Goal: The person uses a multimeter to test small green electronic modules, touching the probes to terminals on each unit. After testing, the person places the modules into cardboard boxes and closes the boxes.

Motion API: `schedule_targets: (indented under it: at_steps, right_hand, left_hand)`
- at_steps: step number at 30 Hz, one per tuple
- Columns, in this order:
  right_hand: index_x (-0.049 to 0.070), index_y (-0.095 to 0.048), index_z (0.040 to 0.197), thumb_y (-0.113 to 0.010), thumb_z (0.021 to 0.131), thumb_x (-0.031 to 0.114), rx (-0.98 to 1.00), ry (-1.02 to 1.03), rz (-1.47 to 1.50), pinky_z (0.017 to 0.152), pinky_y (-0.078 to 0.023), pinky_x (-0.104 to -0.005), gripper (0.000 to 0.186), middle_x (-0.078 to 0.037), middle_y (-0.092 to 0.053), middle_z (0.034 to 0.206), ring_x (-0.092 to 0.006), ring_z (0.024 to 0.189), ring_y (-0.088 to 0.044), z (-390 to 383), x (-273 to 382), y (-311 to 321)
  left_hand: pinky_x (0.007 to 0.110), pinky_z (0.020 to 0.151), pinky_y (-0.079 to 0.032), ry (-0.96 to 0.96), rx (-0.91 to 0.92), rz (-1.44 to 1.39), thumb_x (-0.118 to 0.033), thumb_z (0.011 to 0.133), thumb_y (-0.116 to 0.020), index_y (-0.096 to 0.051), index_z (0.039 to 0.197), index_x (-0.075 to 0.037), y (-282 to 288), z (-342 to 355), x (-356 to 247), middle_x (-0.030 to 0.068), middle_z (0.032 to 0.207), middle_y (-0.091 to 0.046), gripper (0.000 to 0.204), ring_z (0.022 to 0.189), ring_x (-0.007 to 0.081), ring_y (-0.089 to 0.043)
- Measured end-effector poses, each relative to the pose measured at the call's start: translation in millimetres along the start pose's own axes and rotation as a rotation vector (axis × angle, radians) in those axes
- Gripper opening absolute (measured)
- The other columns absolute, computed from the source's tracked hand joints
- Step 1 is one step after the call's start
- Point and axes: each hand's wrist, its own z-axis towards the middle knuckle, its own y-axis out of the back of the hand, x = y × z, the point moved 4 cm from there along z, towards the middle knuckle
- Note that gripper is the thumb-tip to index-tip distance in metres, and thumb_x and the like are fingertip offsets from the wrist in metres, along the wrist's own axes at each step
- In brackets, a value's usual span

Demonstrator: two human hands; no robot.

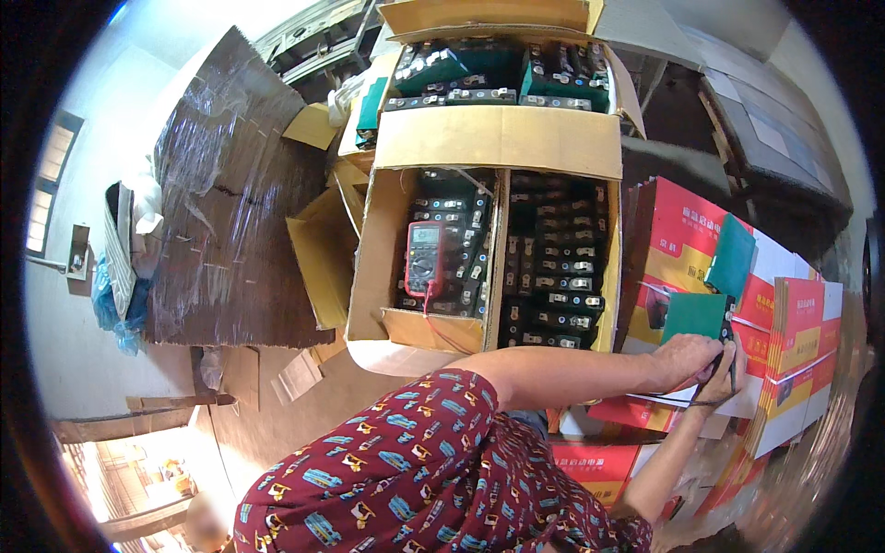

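Note:
My left hand [684, 361] is closed at the lower right corner of an upright green battery cell [693, 314] with a dark terminal end. My right hand [724, 378] is closed at that same end, just right of my left, with a dark cord across it; what each set of fingers grips is hidden. A second green cell [731, 252] leans behind, on red, yellow and white printed cartons [682, 221]. A red-cased multimeter [424, 260] lies on cells in an open cardboard box [498, 135], its red lead running under my left forearm.
A second box of cells [498, 18] stands behind. A tall plastic-wrapped brown cardboard stack [207, 249] is at left, by a white wall and blue plastic bags [120, 304]. A grey metal structure [756, 138] is at back right, more flat cartons [797, 355] at right.

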Motion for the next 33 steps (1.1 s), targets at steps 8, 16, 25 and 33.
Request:
schedule_targets:
  at_steps: [8,16,25,33]
  right_hand:
    - [-0.001,-0.065,0.13,-0.063,0.103,0.021,-0.276,-0.008,-0.033,0.102,-0.049,-0.0439,0.035,-0.017,-0.069,0.126,-0.0298,0.116,-0.064,-18,48,11]
    - [-0.003,-0.059,0.137,-0.052,0.097,-0.001,0.385,0.406,-0.02,0.099,-0.055,-0.0424,0.041,-0.022,-0.067,0.129,-0.0354,0.117,-0.067,2,143,23]
    - [0.0,-0.041,0.15,-0.083,0.082,0.037,0.112,-0.222,-0.027,0.111,-0.046,-0.0439,0.088,-0.029,-0.049,0.147,-0.0351,0.138,-0.05,132,-86,-5]
    - [0.024,-0.013,0.166,-0.087,0.061,0.064,0.487,-0.431,-0.639,0.112,-0.024,-0.0785,0.134,-0.018,0.0,0.173,-0.0547,0.154,-0.01,146,-149,-126]
  left_hand:
    - [0.043,0.088,-0.055,0.056,-0.155,-0.263,-0.02,0.099,-0.063,-0.062,0.13,-0.002,37,2,-9,0.0168,0.106,-0.072,0.035,0.095,0.0276,-0.07]
    - [0.026,0.066,-0.05,0.393,-0.069,-0.725,-0.032,0.11,-0.049,-0.06,0.127,-0.003,66,-23,-26,0.0043,0.101,-0.065,0.036,0.079,0.0093,-0.058]
    - [0.019,0.05,-0.032,0.612,-0.244,-0.668,-0.025,0.106,-0.051,-0.061,0.128,0.0,115,-66,-14,-0.0011,0.08,-0.056,0.035,0.061,0.0037,-0.044]
    - [0.019,0.048,-0.034,0.748,-0.404,-0.649,-0.029,0.105,-0.056,-0.063,0.122,-0.002,137,-111,10,0.0004,0.082,-0.061,0.033,0.06,0.0042,-0.045]
